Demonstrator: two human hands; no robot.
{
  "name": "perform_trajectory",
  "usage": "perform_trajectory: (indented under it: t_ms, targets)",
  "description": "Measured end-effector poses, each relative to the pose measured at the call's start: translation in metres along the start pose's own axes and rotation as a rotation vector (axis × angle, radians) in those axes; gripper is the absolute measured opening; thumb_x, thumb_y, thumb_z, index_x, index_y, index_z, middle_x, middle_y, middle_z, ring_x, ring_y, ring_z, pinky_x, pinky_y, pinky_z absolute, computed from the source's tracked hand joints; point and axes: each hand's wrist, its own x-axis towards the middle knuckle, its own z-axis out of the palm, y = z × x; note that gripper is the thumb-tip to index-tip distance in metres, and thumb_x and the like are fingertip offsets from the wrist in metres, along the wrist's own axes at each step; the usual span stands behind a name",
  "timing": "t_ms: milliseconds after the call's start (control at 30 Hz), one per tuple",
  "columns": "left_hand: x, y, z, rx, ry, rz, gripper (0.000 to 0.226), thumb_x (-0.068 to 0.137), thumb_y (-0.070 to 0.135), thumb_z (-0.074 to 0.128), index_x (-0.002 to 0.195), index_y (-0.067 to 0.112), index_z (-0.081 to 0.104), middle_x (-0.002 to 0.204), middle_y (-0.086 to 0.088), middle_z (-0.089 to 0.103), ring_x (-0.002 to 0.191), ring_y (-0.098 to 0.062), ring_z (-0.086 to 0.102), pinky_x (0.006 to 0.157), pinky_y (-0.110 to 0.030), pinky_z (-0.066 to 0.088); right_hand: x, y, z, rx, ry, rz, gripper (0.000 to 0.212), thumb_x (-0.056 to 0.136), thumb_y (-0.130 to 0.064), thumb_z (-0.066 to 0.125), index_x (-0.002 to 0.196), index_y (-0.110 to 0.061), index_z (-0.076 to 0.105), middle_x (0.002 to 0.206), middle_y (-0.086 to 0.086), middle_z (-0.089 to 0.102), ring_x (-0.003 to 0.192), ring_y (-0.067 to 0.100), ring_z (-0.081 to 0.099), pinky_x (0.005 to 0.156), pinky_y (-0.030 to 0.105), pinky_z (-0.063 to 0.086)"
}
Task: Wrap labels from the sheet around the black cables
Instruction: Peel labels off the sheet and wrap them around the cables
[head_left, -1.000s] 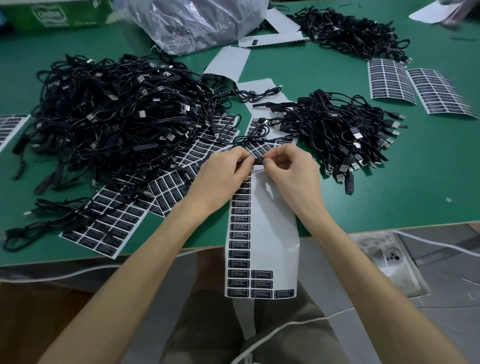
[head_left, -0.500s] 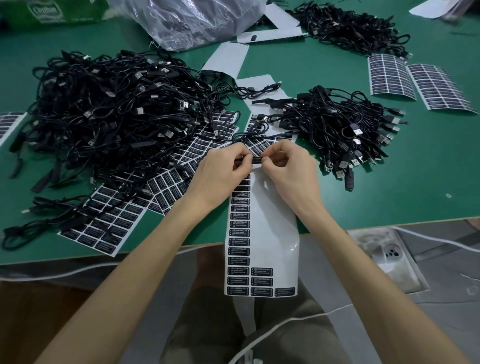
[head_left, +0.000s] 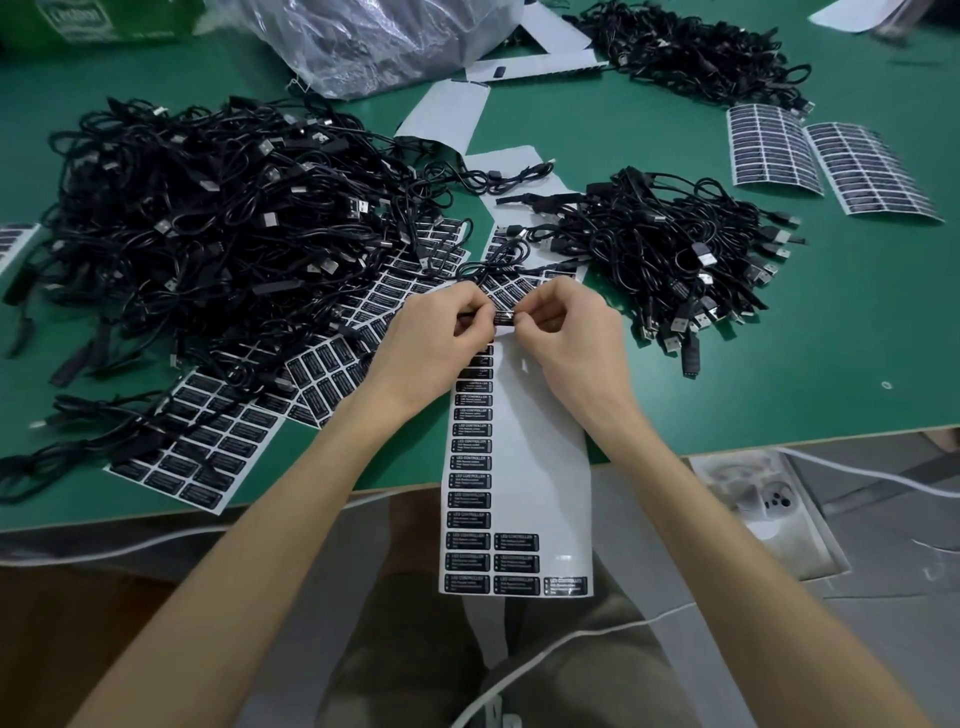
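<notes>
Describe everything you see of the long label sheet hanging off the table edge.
The label sheet is a glossy white backing strip, mostly stripped: one column of black labels down its left side, a few extra at the bottom. Its top lies on the green table; the rest hangs over the edge. At its top, the left hand and right hand pinch a label.

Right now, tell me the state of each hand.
Left hand: closed, pinching the label.
Right hand: closed, pinching the same label.
</notes>
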Motion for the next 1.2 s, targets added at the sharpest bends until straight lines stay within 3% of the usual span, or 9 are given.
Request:
perform_trajectory:
  t_ms: [233, 700, 900, 1067, 1133, 1200]
  targets:
    - [-0.001, 0.001, -0.001, -0.011, -0.006, -0.001, 0.017, 0.102, 0.023, 0.058, 0.092, 0.016, 0.069, 0.071, 0.010, 0.064, 0.060, -0.008, 0.060, 0.068, -0.042, 0.054, 0.001, 0.001, 0.000, -0.004, 0.011, 0.005, 0.002, 0.090, -0.015, 0.069, 0.091, -0.017, 0.069, 0.077, -0.010, 0.068, 0.071, 0.003, 0.063, 0.078, 0.035, 0.056]
    - [-0.001, 0.002, -0.002, -0.010, 0.003, 0.024, 0.016, 0.102, 0.021, 0.057, 0.091, 0.016, 0.068, 0.068, 0.011, 0.061, 0.061, -0.011, 0.061, 0.067, -0.044, 0.053, 0.002, 0.002, 0.000, 0.014, 0.005, 0.037, 0.002, 0.090, -0.016, 0.070, 0.092, -0.016, 0.070, 0.080, -0.009, 0.069, 0.077, 0.007, 0.066, 0.079, 0.036, 0.058]
    - [-0.001, 0.001, -0.001, 0.010, 0.025, 0.047, 0.017, 0.102, 0.022, 0.057, 0.090, 0.017, 0.068, 0.063, 0.009, 0.060, 0.058, -0.013, 0.062, 0.064, -0.043, 0.052, 0.002, 0.003, 0.001, 0.039, -0.008, 0.049, 0.004, 0.091, -0.017, 0.072, 0.091, -0.017, 0.068, 0.078, -0.008, 0.070, 0.073, 0.006, 0.066, 0.071, 0.031, 0.058]
    - [-0.003, -0.006, -0.004, -0.158, 0.039, -0.011, 0.017, 0.104, 0.020, 0.055, 0.092, 0.017, 0.066, 0.066, -0.002, 0.066, 0.054, -0.017, 0.065, 0.049, -0.030, 0.052, 0.003, 0.005, 0.000, 0.094, -0.002, 0.064, 0.007, 0.092, -0.020, 0.074, 0.092, -0.019, 0.068, 0.078, -0.003, 0.070, 0.073, 0.012, 0.068, 0.065, 0.026, 0.054]
    - [-0.002, -0.008, -0.004, -0.209, 0.027, -0.027, 0.017, 0.104, 0.021, 0.055, 0.092, 0.018, 0.066, 0.069, -0.001, 0.067, 0.055, -0.016, 0.066, 0.050, -0.023, 0.050, 0.003, 0.006, -0.001, 0.081, 0.002, 0.040, 0.001, 0.095, -0.019, 0.070, 0.095, -0.020, 0.070, 0.084, -0.005, 0.071, 0.079, 0.010, 0.066, 0.071, 0.024, 0.053]
    - [-0.001, -0.009, -0.004, -0.238, 0.021, -0.035, 0.017, 0.104, 0.022, 0.055, 0.092, 0.019, 0.066, 0.070, 0.001, 0.067, 0.055, -0.014, 0.066, 0.050, -0.021, 0.050, 0.004, 0.007, -0.002, 0.052, 0.004, 0.024, 0.011, 0.099, -0.015, 0.064, 0.101, -0.020, 0.073, 0.090, -0.007, 0.071, 0.084, 0.009, 0.065, 0.078, 0.025, 0.052]
